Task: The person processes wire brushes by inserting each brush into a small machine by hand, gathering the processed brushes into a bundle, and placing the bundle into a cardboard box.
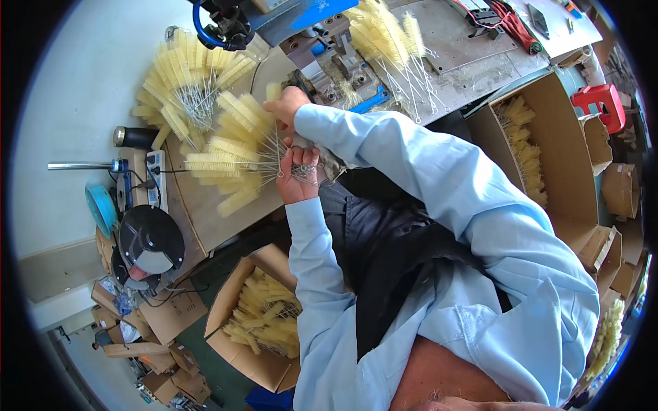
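A fanned bunch of pale yellow bristle brushes (pixel 236 147) with looped wire handles is held by my left hand (pixel 299 175), its fingers wrapped round the wires. Just above it, my right hand (pixel 286 107) has its fingers pressed together at the wire of one brush at the bunch's upper edge, close to the machine. A pile of similar brushes (pixel 188 75) lies on the table (pixel 212 212) beyond the bunch. More brushes (pixel 387 38) lie to the right of the metal fixture (pixel 336 75), their wire ends toward me.
An open carton (pixel 274 373) of brushes stands below the table, and a larger carton (pixel 569 164) holds more at the right. A black round device (pixel 151 236), a power strip (pixel 157 181) and a red plastic stool (pixel 600 106) are around. A machine head (pixel 229 27) hangs above.
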A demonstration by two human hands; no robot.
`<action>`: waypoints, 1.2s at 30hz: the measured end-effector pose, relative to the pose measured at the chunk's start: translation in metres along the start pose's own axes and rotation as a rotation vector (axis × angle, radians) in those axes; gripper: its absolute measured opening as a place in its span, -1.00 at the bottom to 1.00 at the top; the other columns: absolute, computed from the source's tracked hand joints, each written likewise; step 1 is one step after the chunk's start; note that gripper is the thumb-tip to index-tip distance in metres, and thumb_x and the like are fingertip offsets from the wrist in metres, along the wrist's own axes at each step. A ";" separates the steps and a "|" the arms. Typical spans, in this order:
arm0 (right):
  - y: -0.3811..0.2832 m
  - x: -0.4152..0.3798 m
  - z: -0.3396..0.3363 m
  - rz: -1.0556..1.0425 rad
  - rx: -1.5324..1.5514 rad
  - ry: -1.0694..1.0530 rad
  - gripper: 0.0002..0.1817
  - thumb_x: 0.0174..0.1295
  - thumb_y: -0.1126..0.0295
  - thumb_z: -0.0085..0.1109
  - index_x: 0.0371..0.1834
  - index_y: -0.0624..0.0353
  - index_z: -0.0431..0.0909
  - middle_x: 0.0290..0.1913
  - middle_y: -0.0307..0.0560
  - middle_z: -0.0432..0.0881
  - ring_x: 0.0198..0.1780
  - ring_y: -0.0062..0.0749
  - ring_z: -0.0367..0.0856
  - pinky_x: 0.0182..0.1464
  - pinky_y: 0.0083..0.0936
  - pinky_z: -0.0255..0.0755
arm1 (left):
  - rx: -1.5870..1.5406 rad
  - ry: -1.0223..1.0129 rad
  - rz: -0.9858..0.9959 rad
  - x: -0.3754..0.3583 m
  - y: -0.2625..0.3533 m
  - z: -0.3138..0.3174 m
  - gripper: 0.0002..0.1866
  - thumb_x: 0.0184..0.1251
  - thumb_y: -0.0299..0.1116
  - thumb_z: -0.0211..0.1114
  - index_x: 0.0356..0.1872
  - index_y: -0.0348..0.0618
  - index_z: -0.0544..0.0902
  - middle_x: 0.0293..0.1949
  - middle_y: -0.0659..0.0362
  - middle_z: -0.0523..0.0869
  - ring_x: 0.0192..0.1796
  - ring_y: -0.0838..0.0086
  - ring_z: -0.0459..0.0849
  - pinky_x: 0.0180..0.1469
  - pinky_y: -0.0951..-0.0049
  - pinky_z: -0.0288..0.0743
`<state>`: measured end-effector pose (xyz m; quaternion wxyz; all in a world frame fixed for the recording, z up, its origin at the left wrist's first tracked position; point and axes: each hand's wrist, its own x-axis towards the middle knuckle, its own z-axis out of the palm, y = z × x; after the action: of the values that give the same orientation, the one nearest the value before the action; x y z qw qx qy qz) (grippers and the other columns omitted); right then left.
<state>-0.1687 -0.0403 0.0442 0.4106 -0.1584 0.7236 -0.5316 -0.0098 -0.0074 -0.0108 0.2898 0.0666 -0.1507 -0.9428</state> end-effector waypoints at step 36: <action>0.006 -0.081 -0.124 0.230 0.733 -0.361 -0.25 0.48 -0.23 -0.26 -0.01 0.42 0.44 -0.34 0.07 0.64 -0.55 -0.28 0.60 -0.52 -0.27 0.57 | 0.159 0.096 0.084 -0.006 -0.004 0.007 -0.68 0.46 -0.41 0.15 0.16 -0.26 0.46 -0.42 0.25 0.43 -0.30 0.45 0.47 0.21 0.16 0.40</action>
<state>-0.2128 0.0953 0.0849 0.6166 -0.0111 0.4162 -0.6682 -0.0087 0.0013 -0.0050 0.3299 0.1282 -0.2135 -0.9106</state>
